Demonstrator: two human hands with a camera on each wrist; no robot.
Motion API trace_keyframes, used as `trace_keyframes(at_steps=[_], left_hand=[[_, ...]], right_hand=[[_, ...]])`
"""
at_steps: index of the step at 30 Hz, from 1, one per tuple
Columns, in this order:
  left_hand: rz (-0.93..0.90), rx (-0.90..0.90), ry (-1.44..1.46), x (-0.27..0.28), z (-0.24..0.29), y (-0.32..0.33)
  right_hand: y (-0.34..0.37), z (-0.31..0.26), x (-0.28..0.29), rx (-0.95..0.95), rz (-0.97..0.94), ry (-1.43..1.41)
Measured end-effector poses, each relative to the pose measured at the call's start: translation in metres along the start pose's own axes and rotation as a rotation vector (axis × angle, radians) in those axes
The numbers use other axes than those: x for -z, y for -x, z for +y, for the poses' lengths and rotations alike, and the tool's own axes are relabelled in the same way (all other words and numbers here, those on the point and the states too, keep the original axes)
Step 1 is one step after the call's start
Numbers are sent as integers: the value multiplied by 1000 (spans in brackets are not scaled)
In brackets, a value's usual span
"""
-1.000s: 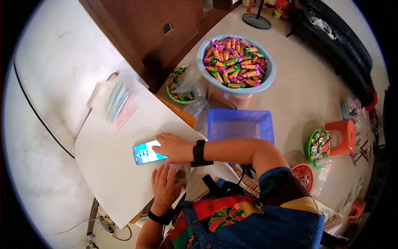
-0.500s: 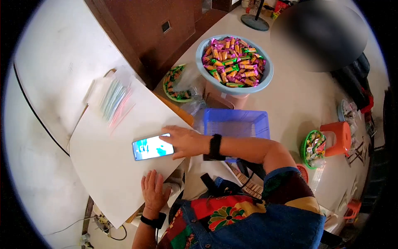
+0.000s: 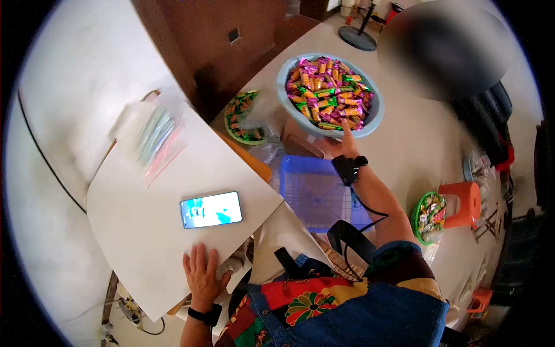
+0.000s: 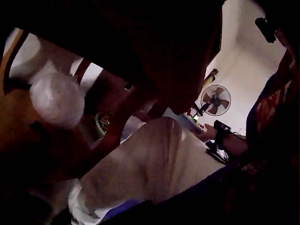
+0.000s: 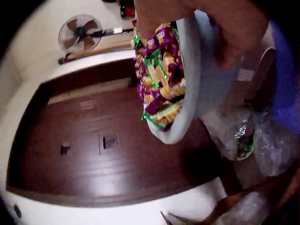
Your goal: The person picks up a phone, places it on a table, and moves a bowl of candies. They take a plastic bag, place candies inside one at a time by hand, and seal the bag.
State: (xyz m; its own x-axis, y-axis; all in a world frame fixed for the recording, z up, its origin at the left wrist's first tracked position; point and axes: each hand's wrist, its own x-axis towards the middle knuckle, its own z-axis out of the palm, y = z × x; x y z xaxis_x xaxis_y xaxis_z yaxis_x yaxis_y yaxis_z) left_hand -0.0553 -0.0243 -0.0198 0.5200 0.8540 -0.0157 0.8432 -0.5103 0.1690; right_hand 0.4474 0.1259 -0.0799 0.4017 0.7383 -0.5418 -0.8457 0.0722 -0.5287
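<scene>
Head view, left hand point(image 3: 202, 274) straight-fingered on table point(image 3: 133, 231) edge, right hand point(image 3: 343, 146) gripping basin point(image 3: 376, 117) rim, floor point(image 3: 404, 156) beyond.

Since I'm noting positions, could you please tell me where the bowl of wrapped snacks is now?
In the head view, the bowl is right of centre near the top, beyond the blue basket, with the right hand holding its near rim.

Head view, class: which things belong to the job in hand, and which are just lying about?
Likely in the job:
blue basin
wrapped sweets in it
right hand, gripping its rim

Apparently just lying about:
phone on the table
orange stool
green basket beside the stool
</scene>
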Motion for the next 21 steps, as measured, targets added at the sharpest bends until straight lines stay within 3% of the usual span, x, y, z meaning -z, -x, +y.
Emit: trace_keyframes(at_steps=[2,4,6,8,10,11,12,15,17,18,20,21], left_hand=[[25,-4,0,2,-2,1],[32,-7,-11,3,-4,2],[29,6,-15,8,-10,3],[16,-1,9,15,-13,1],[53,-16,25,16,-16,4],[69,-23,30,16,-18,7],[44,-17,24,10,-18,11],[55,-18,26,7,-20,11],[60,-2,45,12,-22,14],[69,7,68,12,-22,16],[74,16,107,4,-24,15],[27,60,169,16,-23,15]], right_hand=[[8,5,-1,400,-175,473],[-28,9,35,708,-469,853],[-71,-2,49,351,-423,503],[-118,-27,92,458,-295,831],[-102,-31,84,1045,-373,1593],[-44,-39,47,1194,-433,1808],[-20,-40,31,1083,-386,1832],[-64,-61,70,843,-374,1785],[-39,-63,60,33,-395,711],[-49,-67,74,-74,-166,362],[-7,-64,65,332,-470,1077],[39,-64,48,461,-475,1428]])
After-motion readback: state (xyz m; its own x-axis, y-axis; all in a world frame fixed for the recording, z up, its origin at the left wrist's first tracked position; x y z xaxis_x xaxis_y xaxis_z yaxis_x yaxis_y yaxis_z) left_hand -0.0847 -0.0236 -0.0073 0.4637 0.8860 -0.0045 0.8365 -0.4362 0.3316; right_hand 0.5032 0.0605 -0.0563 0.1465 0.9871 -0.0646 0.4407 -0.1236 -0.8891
